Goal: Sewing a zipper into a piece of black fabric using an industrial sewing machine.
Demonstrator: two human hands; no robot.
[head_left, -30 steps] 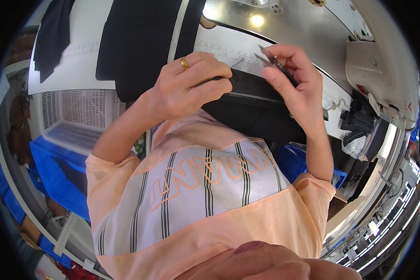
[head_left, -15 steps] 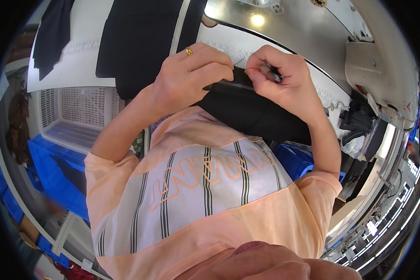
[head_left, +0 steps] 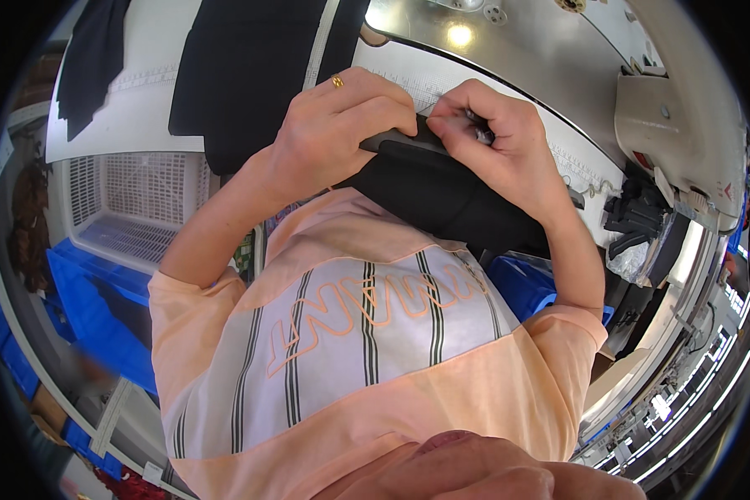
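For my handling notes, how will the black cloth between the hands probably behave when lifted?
The black cloth is probably floppy: it drapes from the left hand toward the shirt. It may not be very slippery, since its surface looks matt.

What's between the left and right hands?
Head view: a narrow stretch of black cloth spans the gap between the left hand and right hand, with white table showing behind.

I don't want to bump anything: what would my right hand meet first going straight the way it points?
Your right hand would probably meet your left hand first, just across the black cloth between them; depth is unclear.
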